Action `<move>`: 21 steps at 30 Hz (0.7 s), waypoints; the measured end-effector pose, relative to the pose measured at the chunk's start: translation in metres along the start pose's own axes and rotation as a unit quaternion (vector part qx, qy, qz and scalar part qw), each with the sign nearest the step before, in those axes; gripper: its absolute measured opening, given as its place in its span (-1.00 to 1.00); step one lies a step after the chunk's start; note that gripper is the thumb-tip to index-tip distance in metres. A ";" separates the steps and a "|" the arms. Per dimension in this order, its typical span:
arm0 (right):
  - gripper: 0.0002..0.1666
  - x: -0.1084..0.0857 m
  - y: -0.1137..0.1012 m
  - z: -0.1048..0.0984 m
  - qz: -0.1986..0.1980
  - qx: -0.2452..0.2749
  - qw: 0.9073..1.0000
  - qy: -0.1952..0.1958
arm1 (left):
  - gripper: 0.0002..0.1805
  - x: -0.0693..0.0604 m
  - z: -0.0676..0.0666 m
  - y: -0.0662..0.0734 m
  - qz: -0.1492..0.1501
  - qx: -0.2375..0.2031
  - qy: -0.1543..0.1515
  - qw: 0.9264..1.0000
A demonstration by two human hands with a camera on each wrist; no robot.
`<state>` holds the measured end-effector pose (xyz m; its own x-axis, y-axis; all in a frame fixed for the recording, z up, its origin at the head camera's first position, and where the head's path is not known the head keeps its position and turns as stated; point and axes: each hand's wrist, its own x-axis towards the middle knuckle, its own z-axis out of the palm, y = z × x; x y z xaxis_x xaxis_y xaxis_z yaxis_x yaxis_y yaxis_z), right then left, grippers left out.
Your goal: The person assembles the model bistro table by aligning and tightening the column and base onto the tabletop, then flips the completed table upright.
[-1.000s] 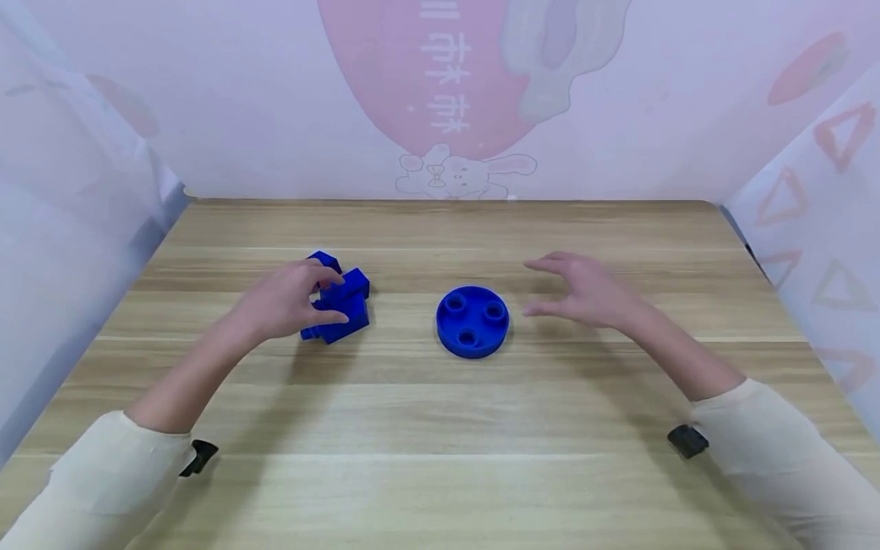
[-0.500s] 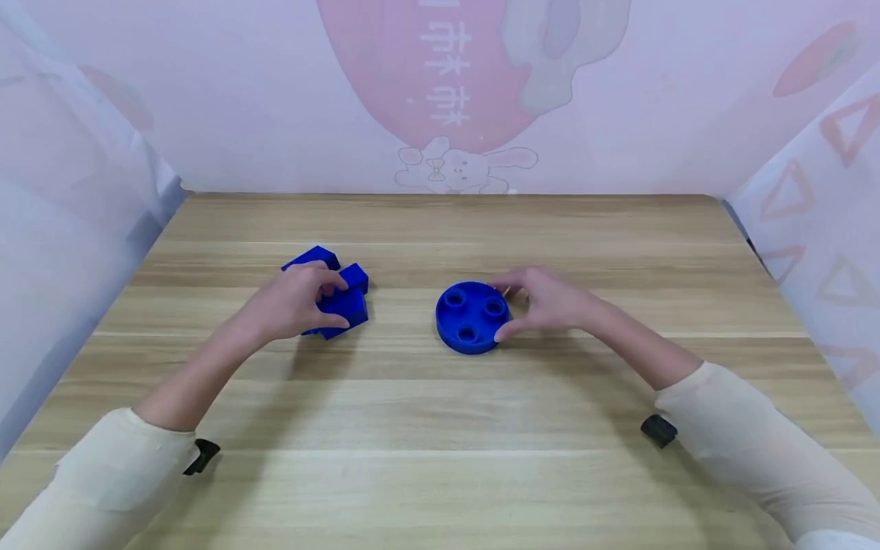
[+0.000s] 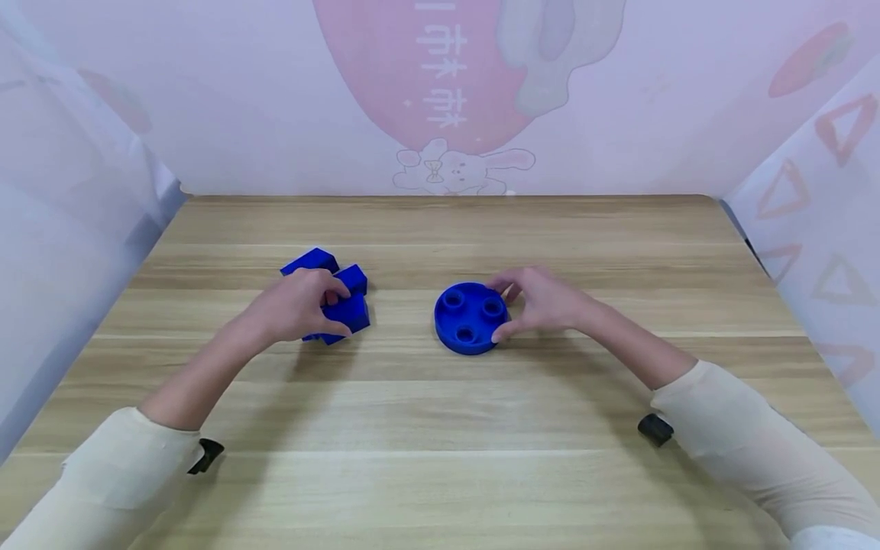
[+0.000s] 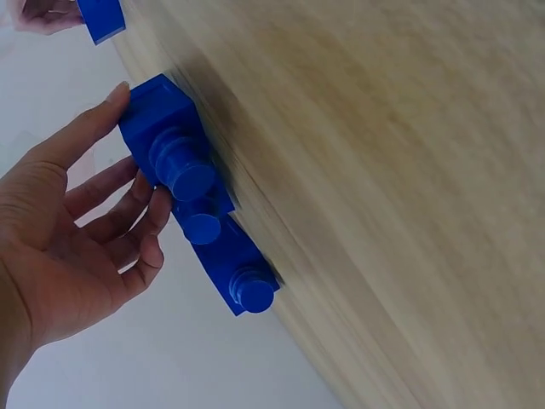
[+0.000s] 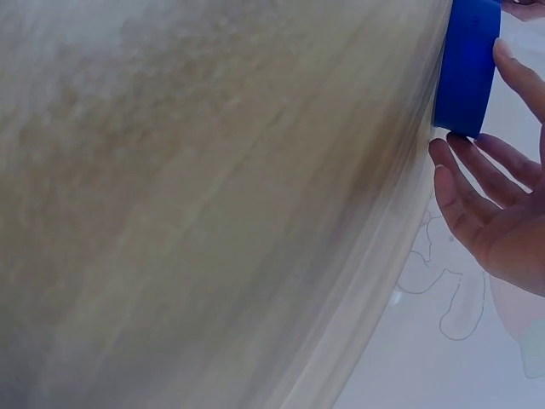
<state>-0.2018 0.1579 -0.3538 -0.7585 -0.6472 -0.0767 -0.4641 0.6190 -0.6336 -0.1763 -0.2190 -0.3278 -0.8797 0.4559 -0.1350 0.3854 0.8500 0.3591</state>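
Observation:
On the left of the table, several blue blocks with round knobs (image 3: 349,312) lie close together; the left wrist view shows the nearest block (image 4: 162,111) with its knobs facing the camera. My left hand (image 3: 297,304) has its thumb and fingers around that block. A round blue dish (image 3: 470,319) with three ringed sockets inside lies flat at the middle. At its right rim my right hand (image 3: 546,302) holds it between thumb and fingers; in the right wrist view the thumb of the right hand (image 5: 511,213) touches the side of the blue dish (image 5: 467,68).
The wooden table (image 3: 440,428) reaches back to a pale printed wall (image 3: 241,99). Pale sheets stand on the left and right sides. A black piece (image 3: 656,430) shows under the right sleeve, another (image 3: 206,456) beside the left one.
My right hand has moved left from beside the dish to its right rim and now holds it. My left hand has stayed at the blocks with only slight movement.

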 end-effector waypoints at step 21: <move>-0.14 0.000 0.001 0.000 -0.001 0.009 1.000 -0.007 | -0.56 0.017 -0.007 0.023 0.086 -0.117 0.052 0.988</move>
<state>-0.2025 0.1584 -0.3546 -0.7511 -0.6547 -0.0853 -0.4575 0.6092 -0.6478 -0.1846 -0.1931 -0.3152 -0.8355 0.5482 0.0373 0.4671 0.6729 0.5735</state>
